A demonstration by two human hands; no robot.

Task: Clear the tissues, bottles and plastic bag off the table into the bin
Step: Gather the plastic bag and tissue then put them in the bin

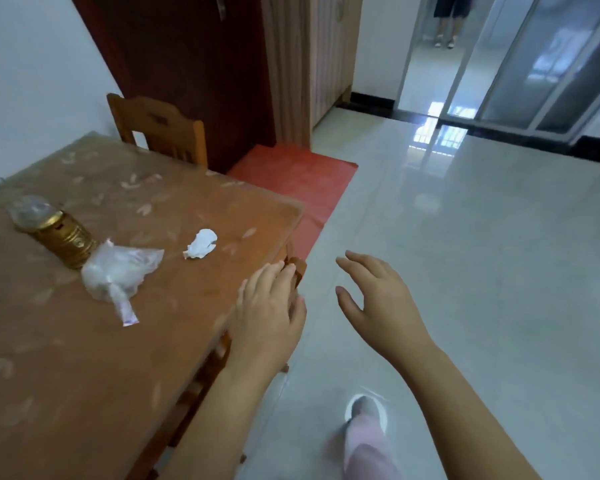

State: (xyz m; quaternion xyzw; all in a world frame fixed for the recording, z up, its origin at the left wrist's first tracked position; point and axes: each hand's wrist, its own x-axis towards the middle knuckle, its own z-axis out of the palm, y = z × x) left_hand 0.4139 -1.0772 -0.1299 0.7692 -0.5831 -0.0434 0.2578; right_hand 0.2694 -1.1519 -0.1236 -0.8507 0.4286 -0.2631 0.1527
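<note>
On the wooden table [84, 358] lies a bottle [54, 233] with a gold label and a clear base, tipped on its side. A crumpled clear plastic bag [118, 275] rests against it. To the right of the bag sits a white crumpled tissue [201, 244]. My left hand [269, 306] hovers over the table's right edge with its fingers apart, holding nothing. Out over the floor to the right of the table, my right hand [374, 303] is open and empty. No bin is in view.
A wooden chair [160, 126] stands at the table's far side beside a dark red door [187, 64]. A red mat [298, 178] lies on the glossy tiled floor. My foot [364, 431] is on the tiles. A person's legs [447, 26] show in the far doorway.
</note>
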